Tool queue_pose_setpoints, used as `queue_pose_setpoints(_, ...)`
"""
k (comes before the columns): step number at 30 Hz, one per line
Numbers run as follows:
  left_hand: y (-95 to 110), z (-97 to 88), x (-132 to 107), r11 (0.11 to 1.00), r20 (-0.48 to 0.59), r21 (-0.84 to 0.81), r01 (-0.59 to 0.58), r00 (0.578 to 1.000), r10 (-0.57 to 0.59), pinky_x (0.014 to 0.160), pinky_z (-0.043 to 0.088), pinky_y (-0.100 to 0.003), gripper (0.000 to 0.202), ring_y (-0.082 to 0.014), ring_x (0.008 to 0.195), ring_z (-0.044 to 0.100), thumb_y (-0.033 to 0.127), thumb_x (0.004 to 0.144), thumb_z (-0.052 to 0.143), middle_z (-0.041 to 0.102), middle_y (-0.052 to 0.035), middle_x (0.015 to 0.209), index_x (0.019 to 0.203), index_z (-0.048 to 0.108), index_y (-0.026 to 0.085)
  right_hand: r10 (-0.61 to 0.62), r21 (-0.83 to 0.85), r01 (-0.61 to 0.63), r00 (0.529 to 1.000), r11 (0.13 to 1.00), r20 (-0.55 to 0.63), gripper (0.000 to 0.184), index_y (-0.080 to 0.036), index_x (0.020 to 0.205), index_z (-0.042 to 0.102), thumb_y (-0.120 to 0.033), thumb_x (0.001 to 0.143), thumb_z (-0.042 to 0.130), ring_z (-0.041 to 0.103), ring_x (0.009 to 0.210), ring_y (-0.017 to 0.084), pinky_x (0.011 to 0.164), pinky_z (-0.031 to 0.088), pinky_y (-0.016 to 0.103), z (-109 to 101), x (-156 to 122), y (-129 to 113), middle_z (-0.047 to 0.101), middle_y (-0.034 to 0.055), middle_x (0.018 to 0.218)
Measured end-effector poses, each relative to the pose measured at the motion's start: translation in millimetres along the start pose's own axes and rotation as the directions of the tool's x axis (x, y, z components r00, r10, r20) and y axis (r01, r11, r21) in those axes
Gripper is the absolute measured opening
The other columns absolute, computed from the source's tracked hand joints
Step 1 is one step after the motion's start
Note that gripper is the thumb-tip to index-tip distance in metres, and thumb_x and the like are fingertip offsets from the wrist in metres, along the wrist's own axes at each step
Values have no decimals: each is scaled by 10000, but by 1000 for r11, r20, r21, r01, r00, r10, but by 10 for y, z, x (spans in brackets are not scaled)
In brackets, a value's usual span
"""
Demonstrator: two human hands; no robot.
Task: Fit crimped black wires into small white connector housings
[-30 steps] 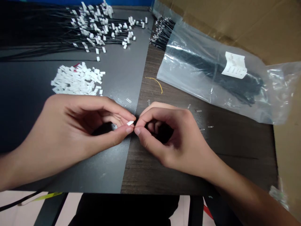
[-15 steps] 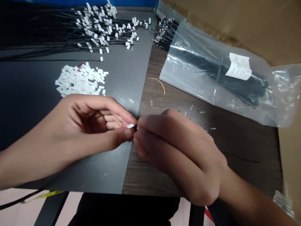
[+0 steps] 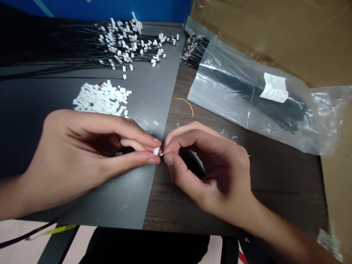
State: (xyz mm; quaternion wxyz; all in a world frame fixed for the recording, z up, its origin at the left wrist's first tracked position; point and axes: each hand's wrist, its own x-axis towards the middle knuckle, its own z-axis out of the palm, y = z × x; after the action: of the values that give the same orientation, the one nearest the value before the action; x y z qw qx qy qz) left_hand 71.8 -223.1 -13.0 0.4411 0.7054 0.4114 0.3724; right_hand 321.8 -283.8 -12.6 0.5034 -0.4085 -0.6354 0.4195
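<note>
Left hand [image 3: 82,150] pinching white connector [image 3: 156,151];
right hand [image 3: 213,172] pinches metal terminal [image 3: 161,155] touching it; connector pile [image 3: 101,99] beyond left hand

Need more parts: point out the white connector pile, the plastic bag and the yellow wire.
White connector pile [image 3: 100,99], head view, pile's middle.
Plastic bag [image 3: 211,86], head view, clear plastic near its left edge.
Yellow wire [image 3: 187,103], head view, middle of its curve.

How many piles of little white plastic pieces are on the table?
2. A loose heap lies on the dark mat above the left hand; the other pile, pieces on black wires, lies farther back. The hands could hide more.
</note>
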Motion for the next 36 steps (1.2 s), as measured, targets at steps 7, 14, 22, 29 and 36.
queue_pose_setpoints(7,-25,-21,39,1000,3,17,-14,1000,14,677,809,-268,131,-206,743,937,396,954,1165,975,41,922,1017,1063,447,-76,-81,77,997,994,15,184,-239,1065,793,-111,1197,775,836,989,176,949,718,327,-23,-9,14,877,46,1099)
queue_pose_setpoints(14,-53,-54,35,997,23,58,-48,999,47,663,802,-272,132,-225,767,952,390,965,1159,983,32,940,1040,1067,451,-118,-113,118,993,987,3,191,-258,1069,762,-124,1205,775,855,1004,180,967,724,330,-10,-18,18,889,42,1097)
queue_pose_setpoints(22,-73,-32,48,998,27,45,-52,998,51,659,781,-244,156,-203,742,933,391,955,1169,979,43,938,1049,1067,462,-144,-121,145,989,982,21,164,-250,1100,769,-110,1182,794,862,1024,186,979,725,347,-8,-16,47,884,41,1123)
queue_pose_setpoints(29,-79,-28,47,999,31,19,-37,999,36,683,760,-172,152,-158,749,929,353,965,1154,978,63,936,1022,1060,459,-152,-158,151,988,976,9,188,-257,1092,760,-91,1180,773,857,1004,177,961,729,336,-8,-17,43,882,34,1106)
queue_pose_setpoints(36,-68,-12,38,999,11,20,-25,1000,25,658,763,-205,147,-178,730,921,362,949,1160,974,51,923,1012,1062,453,-173,-132,173,985,976,12,169,-250,1104,781,-98,1175,779,860,1009,184,946,730,337,-11,-12,78,890,47,1108)
